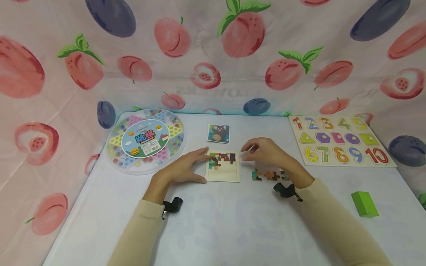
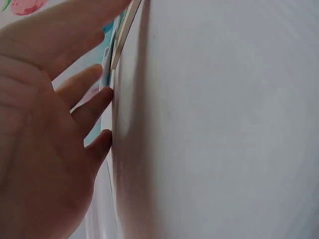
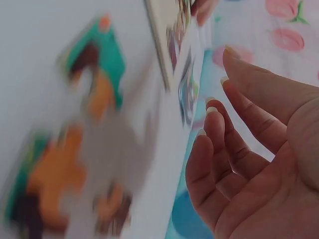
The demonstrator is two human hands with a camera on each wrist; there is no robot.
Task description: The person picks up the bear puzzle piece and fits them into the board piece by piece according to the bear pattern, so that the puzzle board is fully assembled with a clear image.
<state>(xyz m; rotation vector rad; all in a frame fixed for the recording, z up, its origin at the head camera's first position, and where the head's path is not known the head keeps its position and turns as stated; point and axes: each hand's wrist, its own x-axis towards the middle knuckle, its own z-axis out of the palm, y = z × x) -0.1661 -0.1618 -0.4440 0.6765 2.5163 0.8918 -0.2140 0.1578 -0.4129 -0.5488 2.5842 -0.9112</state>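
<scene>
A small wooden puzzle tray (image 1: 224,175) lies mid-table, its upper part filled with several bear jigsaw pieces (image 1: 216,159). My left hand (image 1: 182,168) touches the tray's left side, thumb by the lower corner and fingers extended along the upper left. Just right of the tray hovers my right hand (image 1: 266,151), fingers loosely bent. The right wrist view shows a gap between thumb and fingers and nothing held. Loose jigsaw pieces (image 3: 55,179) lie on the table below that hand, partly hidden by the wrist in the head view.
Behind the tray lies a bear picture card (image 1: 219,133). A round Chinese checkers box (image 1: 146,142) is at the left. At the right are a number-and-shape board (image 1: 341,140) and a green block (image 1: 365,204). A fruit-print cloth (image 1: 233,74) hangs behind.
</scene>
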